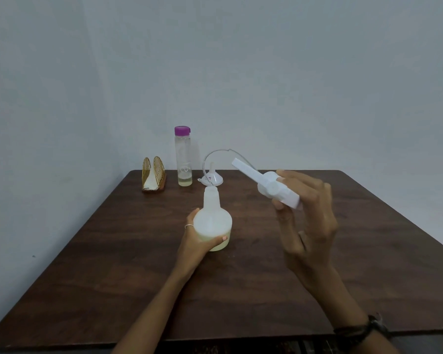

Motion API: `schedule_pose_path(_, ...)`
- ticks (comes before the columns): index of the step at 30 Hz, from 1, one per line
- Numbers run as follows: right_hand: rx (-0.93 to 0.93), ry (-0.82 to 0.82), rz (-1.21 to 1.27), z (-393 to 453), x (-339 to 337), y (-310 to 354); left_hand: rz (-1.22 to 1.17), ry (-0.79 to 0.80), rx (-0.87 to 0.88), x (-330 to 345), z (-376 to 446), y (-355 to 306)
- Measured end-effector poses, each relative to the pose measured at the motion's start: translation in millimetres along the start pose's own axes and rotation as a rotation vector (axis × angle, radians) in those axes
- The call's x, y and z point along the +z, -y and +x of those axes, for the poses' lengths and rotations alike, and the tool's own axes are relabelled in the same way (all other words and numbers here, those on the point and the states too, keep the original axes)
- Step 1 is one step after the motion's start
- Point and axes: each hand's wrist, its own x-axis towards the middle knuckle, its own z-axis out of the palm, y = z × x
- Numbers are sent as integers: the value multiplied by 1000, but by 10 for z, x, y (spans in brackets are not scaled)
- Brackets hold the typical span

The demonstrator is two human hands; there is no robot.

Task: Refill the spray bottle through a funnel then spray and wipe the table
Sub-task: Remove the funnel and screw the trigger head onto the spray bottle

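A white translucent spray bottle (213,221) stands upright on the dark wooden table (118,277), holding pale liquid, its neck uncapped. My left hand (197,238) grips its lower body from the left. My right hand (304,213) holds the white spray head (271,186) tilted in the air to the right of the bottle. The head's thin dip tube (210,155) arcs over and ends at the bottle's neck. A small white funnel (211,178) sits upside down on the table behind the bottle.
At the table's far edge stands a clear bottle (183,159) with a purple cap and a little pale liquid at the bottom. Left of it is a gold wire napkin holder (154,177) with white napkins. Walls close in behind and on the left.
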Motion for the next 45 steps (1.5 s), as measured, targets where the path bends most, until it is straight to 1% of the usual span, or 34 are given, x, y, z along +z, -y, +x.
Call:
schedule_pose_path(2, -24, -55, -6, -5, -16, 5, 2, -2, 2, 0, -7, -19)
schedule_pose_path(6, -49, -56, -1, 26, -56, 66, 4, -3, -1, -8, -7, -15)
schedule_pose_path(10, -44, -45, 4, 42, -96, 99, 6, 1, -13, -3, 1, -20)
schedule_pose_path(14, -22, 12, -22, 52, -101, 115, 12, -1, -18, -2, 5, -26)
schedule_pose_path(17, 20, 94, -43, 99, -113, 161, 2, -5, -5, 1, -12, -40)
schedule_pose_path(22, 189, 290, -38, 249, -17, 170, -5, 1, 2, -2, -1, -11)
schedule_pose_path(24, 242, 393, -41, 313, 84, 127, 4, -2, 2, -4, 4, 1)
schedule_pose_path(28, 270, 550, -56, 408, 318, 3, 0, -14, -19, -9, 18, 70)
schedule_pose_path(32, 248, 607, -53, 511, 559, -124, 10, -6, -9, -8, 34, 95)
schedule_pose_path(38, 231, 631, -7, 682, 846, -296, 25, -12, 10, -10, 44, 120)
schedule_pose_path(41, 270, 682, -1, 717, 987, -390, 17, -8, 7, -11, 43, 114)
schedule_pose_path(45, 393, 766, 66, 642, 1122, -506, 28, -8, 6, -8, 56, 105)
